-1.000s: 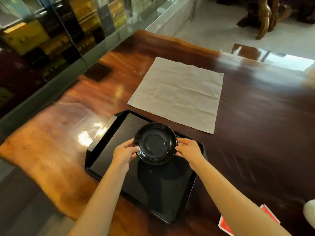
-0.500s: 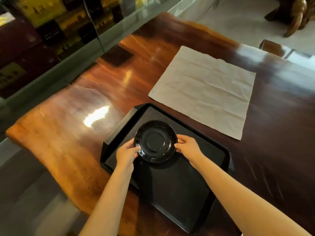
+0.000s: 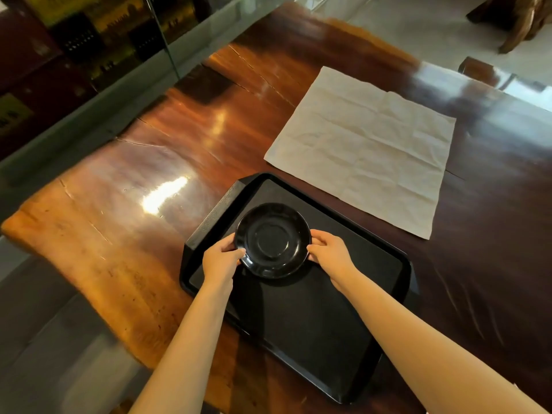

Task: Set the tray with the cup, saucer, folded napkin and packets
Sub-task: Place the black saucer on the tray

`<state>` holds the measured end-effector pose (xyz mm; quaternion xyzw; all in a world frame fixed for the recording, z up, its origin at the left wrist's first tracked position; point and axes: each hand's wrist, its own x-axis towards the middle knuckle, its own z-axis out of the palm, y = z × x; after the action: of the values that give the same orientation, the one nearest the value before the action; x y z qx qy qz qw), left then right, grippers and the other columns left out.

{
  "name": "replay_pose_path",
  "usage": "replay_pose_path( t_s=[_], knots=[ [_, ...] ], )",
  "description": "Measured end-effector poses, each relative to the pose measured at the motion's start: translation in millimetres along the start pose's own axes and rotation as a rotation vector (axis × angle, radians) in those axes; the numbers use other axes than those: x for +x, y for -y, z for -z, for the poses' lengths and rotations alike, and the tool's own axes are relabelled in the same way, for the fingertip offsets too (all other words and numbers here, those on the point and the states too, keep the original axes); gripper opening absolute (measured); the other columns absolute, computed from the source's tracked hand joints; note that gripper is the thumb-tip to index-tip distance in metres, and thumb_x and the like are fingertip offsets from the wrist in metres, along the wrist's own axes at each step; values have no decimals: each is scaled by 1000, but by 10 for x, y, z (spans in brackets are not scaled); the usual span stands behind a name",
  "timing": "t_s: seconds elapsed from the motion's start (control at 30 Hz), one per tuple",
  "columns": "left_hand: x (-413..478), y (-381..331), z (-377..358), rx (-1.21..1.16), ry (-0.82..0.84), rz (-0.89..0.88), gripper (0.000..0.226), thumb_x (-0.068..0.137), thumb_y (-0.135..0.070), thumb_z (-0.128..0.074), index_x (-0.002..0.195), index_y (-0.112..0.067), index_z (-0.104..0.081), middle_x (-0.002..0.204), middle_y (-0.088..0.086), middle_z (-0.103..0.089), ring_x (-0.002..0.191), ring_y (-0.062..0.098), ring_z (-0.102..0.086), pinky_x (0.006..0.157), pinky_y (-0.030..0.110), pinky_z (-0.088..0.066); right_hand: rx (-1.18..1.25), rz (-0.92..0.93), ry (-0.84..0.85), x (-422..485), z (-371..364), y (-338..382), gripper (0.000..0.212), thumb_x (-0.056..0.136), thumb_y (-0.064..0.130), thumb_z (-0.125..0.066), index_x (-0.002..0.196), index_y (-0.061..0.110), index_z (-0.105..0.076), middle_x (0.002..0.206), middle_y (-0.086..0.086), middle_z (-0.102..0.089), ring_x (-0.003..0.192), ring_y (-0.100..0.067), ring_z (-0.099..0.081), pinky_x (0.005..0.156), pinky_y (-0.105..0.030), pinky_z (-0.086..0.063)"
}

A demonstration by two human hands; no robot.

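Saucer (image 3: 273, 242), drawn nearer over tray (image 3: 313, 324), faces upward.

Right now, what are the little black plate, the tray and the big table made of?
The saucer looks like glazed ceramic: glossy black with sharp reflections. The tray seems to be matte black plastic, with a grainy rim. The table is varnished wood, showing grain, cracks and mirror-like glare.

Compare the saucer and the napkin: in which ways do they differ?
The saucer is round, black and glossy; the napkin is square, pale and creased. The saucer is over the tray, while the napkin lies on the table beyond it. The left hand and right hand grip the saucer's rim; nothing touches the napkin. Both carry nothing.
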<state>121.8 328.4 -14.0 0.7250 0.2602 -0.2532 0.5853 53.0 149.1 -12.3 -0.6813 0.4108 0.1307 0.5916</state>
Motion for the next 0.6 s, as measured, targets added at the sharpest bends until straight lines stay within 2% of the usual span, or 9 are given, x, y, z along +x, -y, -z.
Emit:
replay_pose_path(
  t_s=[0.17,0.27,0.33,0.37,0.43,0.5,0.57,0.6],
  knots=[
    [34,34,16,71,16,-87,45,80,9,-61,117,-15,-65,111,3,-66,89,11,-58,77,26,-46,38,-15,-18,11,1,10,45,88,-4,-50,128,14,-55,108,-4,-69,99,-20,-66,91,-37,-54],
    [52,37,33,127,20,-123,46,78,8,-63,117,-17,-65,110,3,-67,94,14,-60,81,30,-48,44,-13,-8,-12,-9,29,45,88,-4,-51,130,14,-53,110,-4,-68,97,-17,-65,87,-30,-54],
    [47,30,39,177,22,-162,45,79,8,-62,116,-16,-65,102,0,-68,90,13,-60,82,30,-50,45,-19,-4,-23,-17,31,47,89,-3,-52,133,13,-49,117,-5,-65,102,-17,-63,90,-32,-52],
    [32,22,37,214,25,-197,44,80,7,-61,116,-16,-65,93,-5,-67,84,10,-59,77,27,-51,45,-25,0,-28,-17,33,49,89,-2,-52,135,14,-47,121,-7,-63,106,-18,-62,92,-33,-52],
    [-10,-2,25,299,20,-271,42,83,4,-59,120,-16,-61,80,-17,-58,73,-1,-53,62,15,-42,29,-41,15,-51,-7,52,53,90,0,-53,139,14,-41,127,-9,-59,111,-21,-59,94,-34,-51],
    [-73,-31,21,380,9,-333,39,87,0,-56,124,-13,-56,76,-21,-50,66,-2,-47,58,11,-33,1,-53,24,-86,19,66,54,90,3,-53,141,14,-37,129,-11,-56,113,-23,-58,94,-35,-51],
    [-163,-61,33,452,-13,-377,37,90,-3,-52,126,-9,-53,88,-10,-57,76,4,-53,69,13,-38,-54,-48,21,-131,61,65,52,91,6,-52,140,14,-37,127,-11,-57,110,-23,-59,93,-35,-51],
    [-204,-64,44,483,-32,-398,38,91,-5,-51,128,-10,-52,106,-1,-60,90,11,-57,79,18,-41,-96,-38,13,-162,89,60,50,91,7,-51,140,14,-38,126,-11,-58,108,-22,-59,94,-36,-51]
  ],
)
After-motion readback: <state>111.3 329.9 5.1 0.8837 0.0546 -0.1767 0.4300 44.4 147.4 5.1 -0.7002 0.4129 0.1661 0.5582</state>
